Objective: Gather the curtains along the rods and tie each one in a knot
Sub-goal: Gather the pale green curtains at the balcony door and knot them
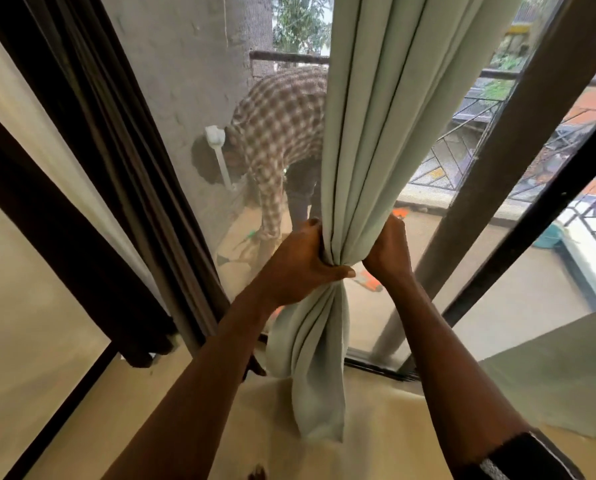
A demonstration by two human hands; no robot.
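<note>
A pale green curtain hangs down the middle of the head view, bunched into folds. My left hand grips the gathered cloth from the left, thumb across its front. My right hand clasps the same bunch from the right at equal height. Below the hands the curtain's loose tail hangs to the sill. A dark brown curtain hangs gathered at the left. No rod is in view.
Behind the mesh window a person in a checked shirt bends over on the balcony. A dark window frame post slants at the right. The cream sill lies below, and another pale green cloth at the lower right.
</note>
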